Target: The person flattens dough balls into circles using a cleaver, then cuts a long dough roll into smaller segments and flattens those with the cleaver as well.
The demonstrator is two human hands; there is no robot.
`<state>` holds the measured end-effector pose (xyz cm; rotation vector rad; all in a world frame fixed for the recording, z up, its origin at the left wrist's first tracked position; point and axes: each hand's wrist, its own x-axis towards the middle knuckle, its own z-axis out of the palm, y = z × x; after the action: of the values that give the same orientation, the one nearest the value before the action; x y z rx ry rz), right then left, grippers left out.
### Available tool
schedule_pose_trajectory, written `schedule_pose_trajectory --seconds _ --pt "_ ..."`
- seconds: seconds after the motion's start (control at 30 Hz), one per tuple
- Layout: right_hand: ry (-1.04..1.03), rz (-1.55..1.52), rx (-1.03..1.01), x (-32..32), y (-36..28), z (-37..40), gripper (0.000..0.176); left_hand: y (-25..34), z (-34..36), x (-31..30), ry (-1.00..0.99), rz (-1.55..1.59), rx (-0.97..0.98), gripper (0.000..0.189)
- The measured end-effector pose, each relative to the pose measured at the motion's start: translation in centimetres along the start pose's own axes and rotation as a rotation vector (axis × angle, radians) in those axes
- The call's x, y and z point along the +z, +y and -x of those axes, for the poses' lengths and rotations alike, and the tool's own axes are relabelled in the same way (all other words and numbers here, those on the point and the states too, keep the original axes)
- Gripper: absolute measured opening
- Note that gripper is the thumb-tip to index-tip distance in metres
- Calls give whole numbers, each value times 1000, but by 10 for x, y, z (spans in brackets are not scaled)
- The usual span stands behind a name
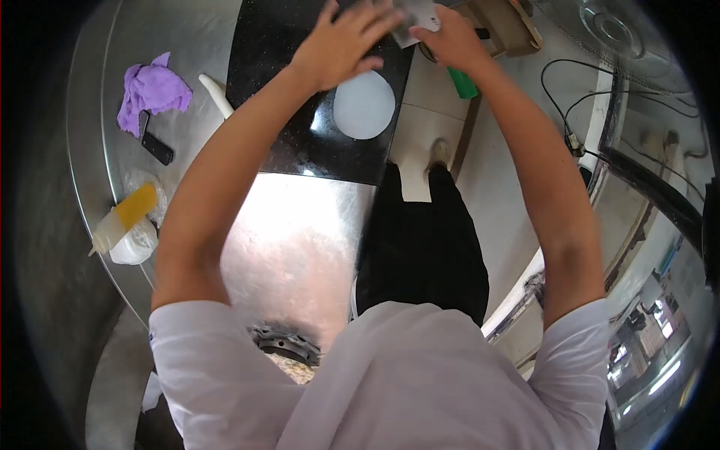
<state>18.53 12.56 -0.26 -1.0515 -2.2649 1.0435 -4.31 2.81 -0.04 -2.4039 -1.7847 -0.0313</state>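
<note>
Left hand spread, right hand gripping a flat pale piece over a black slab's edge

The steel counter (292,247) stretched along the person's left side, shiny and bare near the body. The black speckled slab (330,157) lay across its far part. To the right of the slab, beyond a strip of floor, the wire fan (615,30) showed at the upper right, and the open cardboard box (517,41) sat nearer the hands.

The left hand (345,37) was over the slab, its fingers released and fanned out, slightly blurred; whether it touched anything could not be told. The right hand (450,37), by the slab's right edge, had its thumb and fingers closed on the flat pale piece (415,22), which reached toward the left fingers. The white disc (364,105) lay flat on the slab, just below the hands in the view.

The crumpled purple cloth (156,90) lay on the counter to the left, well apart from the hands. The squeeze bottle (129,216), partly yellow, lay tilted by a clear plastic bag (136,244). Smallest was the black object (157,148), just below the cloth.
</note>
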Motion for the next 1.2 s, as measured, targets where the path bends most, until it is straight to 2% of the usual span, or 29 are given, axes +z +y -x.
schedule_pose_trajectory --seconds 0.07,0.1,0.17,0.2,0.23,0.27,0.3,0.33,0.37,0.43,0.47,0.53,0.6,0.67,0.73,0.8,0.9,0.97,1.03,1.1,1.17,1.2 --pt "-98 -91 305 -2 -7 23 46 4 30 -4 -79 182 395 75" --pt "-150 -138 457 -2 -12 39 46 6 37 -15 -69 122 523 81" --pt "-194 -111 235 23 -1 113 46 17 41 -31 -147 203 514 74" --pt "-168 11 237 30 -17 151 48 23 41 -27 -59 236 463 64" --pt "-115 -200 262 46 -11 194 52 27 37 -30 -46 231 460 64" --pt "-268 6 450 47 -18 230 53 29 30 -33 -181 238 442 57" --pt "-215 -123 491 45 -39 256 55 31 24 -37 -316 247 421 50" --pt "-238 -130 515 41 -54 281 56 30 18 -39 -376 341 403 39" --pt "-264 -136 535 38 -64 303 57 32 12 -40 -360 337 396 39" --pt "-316 -266 612 36 -57 345 57 37 5 -38 -503 207 431 25" --pt "-324 -254 596 25 -55 351 57 38 6 -42 -461 194 405 15" --pt "-308 -237 790 7 -53 345 55 38 3 -45 -422 123 401 14" --pt "-316 -120 1057 -20 -53 297 50 40 5 -48 -389 54 409 13" --pt "-272 -73 949 -39 -45 238 44 37 1 -51 -384 110 369 15" --pt "-113 -35 461 -38 -18 186 40 34 0 -53 -362 110 390 16" --pt "-115 -19 192 -33 -21 126 38 32 -1 -53 -386 111 419 17" --pt "-173 86 227 3 -14 83 42 34 -5 -51 -478 167 384 19" --pt "-158 96 114 35 -5 74 41 30 -5 -73 -474 207 341 24" --pt "-331 12 209 40 -48 103 45 29 -3 -81 -539 283 350 29" --pt "-401 -168 188 42 -48 143 46 27 -5 -106 -656 304 294 34" --pt "-505 -15 144 38 -37 181 50 20 -3 -101 -626 373 233 35" --pt "-538 -23 189 33 -38 193 52 13 -1 -100 -625 357 227 35"
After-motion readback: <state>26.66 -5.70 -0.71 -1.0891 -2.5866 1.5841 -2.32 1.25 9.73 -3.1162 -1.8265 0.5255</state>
